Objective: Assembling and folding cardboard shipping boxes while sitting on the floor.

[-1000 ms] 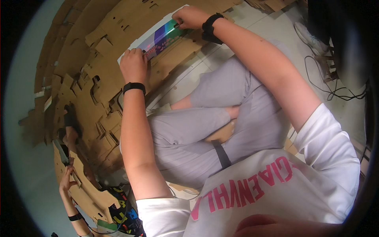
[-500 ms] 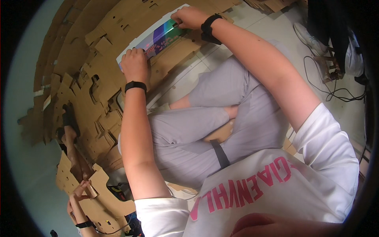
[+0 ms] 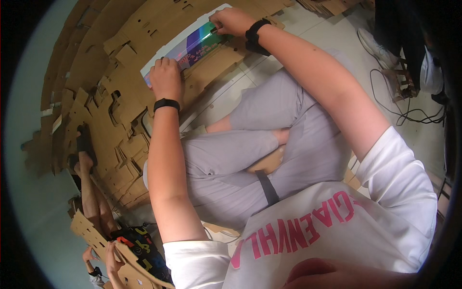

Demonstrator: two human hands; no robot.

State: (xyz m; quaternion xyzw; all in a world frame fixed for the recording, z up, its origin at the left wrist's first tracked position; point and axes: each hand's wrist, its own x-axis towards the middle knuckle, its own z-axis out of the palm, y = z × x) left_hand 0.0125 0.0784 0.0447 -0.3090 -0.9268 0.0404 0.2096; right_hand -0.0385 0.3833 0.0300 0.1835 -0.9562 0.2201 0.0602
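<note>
A long printed cardboard piece (image 3: 195, 48) lies tilted over brown cardboard at the top, with a white far edge and purple, blue and green print. My left hand (image 3: 166, 79) is closed over its near-left end, fingers curled on the edge. At its far-right end my right hand (image 3: 232, 22) is closed on the corner, thumb and fingers pinching it. A dark band circles each of my wrists. Parts of the printed face are hidden under my hands.
Stacked brown cardboard sheets (image 3: 122, 108) with cut-outs and slots spread along the left. At lower left another person's hands (image 3: 113, 260) hold a cardboard sheet (image 3: 89, 229). A shoe (image 3: 375, 45) and black cables (image 3: 409, 115) are on the tiled floor at right.
My hands and the printed piece have hardly moved; the left hand shifts very slightly. At lower left, the other person's cardboard sheet has tilted and moved lower, with their hands lower too.
</note>
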